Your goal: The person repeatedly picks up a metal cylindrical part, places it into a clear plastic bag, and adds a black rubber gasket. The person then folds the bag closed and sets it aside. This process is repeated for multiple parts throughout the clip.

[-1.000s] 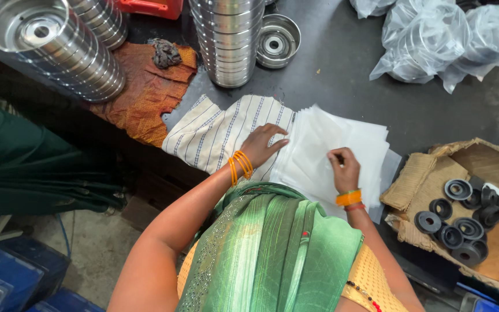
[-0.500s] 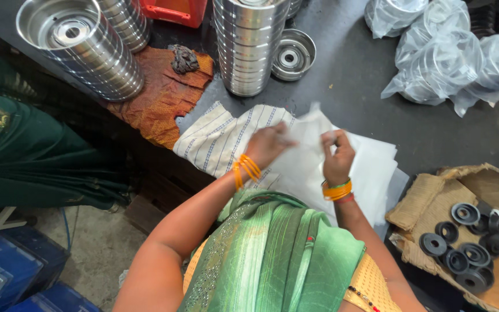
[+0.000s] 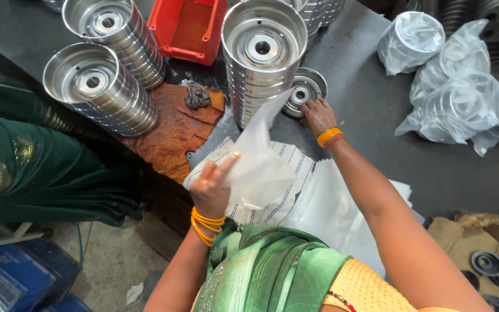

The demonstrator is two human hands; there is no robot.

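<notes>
The right hand's fingers [image 3: 313,111] are spread and curled onto the rim of a single steel disc [image 3: 304,90] lying flat on the dark table [image 3: 376,144], centre hole facing up, just right of the tall stack of discs [image 3: 262,58] at upper centre; a round part, it has no long axis in the table's plane, and the right hand [image 3: 320,115] is plainly the nearer one, touching it from the lower right. The left hand [image 3: 212,185], lower and left of centre, has its fingers pinched shut on a thin clear plastic bag [image 3: 261,156], which rises toward the stack, its long axis running lower left to upper right. Under it lie a striped cloth [image 3: 284,190] and white sheets [image 3: 330,214]; wrapped discs [image 3: 451,86] sit upper right, a red tray [image 3: 187,26] top centre
</notes>
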